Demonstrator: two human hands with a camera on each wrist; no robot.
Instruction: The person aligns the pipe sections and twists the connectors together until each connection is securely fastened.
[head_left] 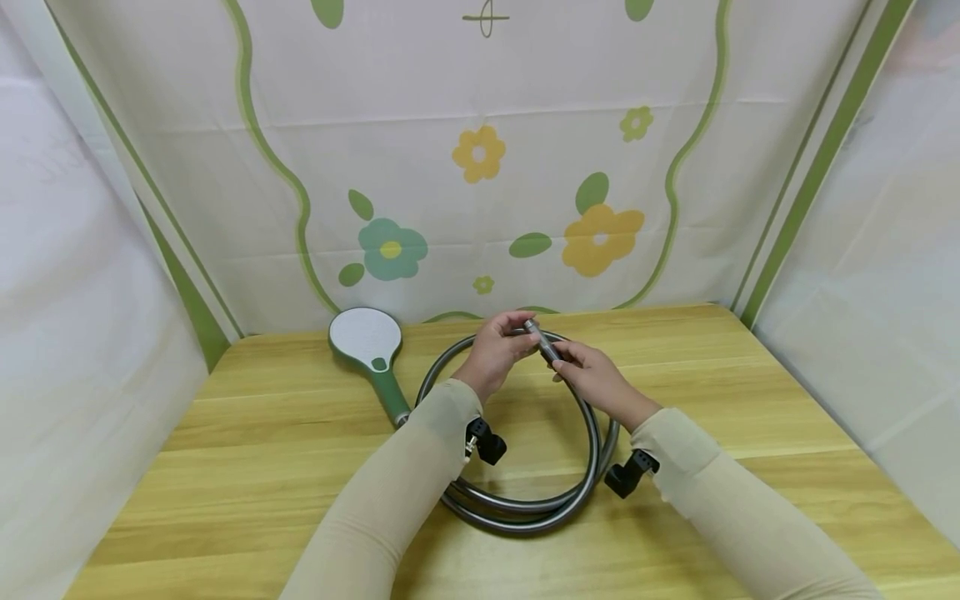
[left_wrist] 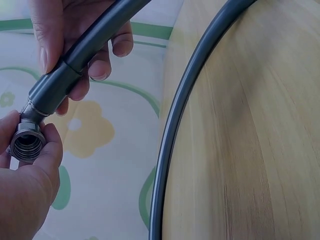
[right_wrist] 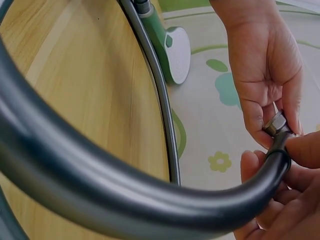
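Note:
A dark grey shower hose (head_left: 517,527) lies in loops on the table, one end lifted off it. My left hand (head_left: 491,354) pinches the metal threaded nut (left_wrist: 27,142) at that end between thumb and fingers. Just behind the nut, my right hand (head_left: 596,379) grips the hose's dark end sleeve (left_wrist: 55,87). In the left wrist view the nut's open, threaded mouth faces the camera and sits at an angle to the sleeve. A green shower head (head_left: 365,336) with a white face lies to the left; my left sleeve partly hides where its handle meets the hose.
The wooden table (head_left: 277,467) reaches back to a white curtain (head_left: 420,158) printed with flowers. White cloth walls stand on the left and right. Each wrist carries a small black camera mount (head_left: 491,447), above the hose loops.

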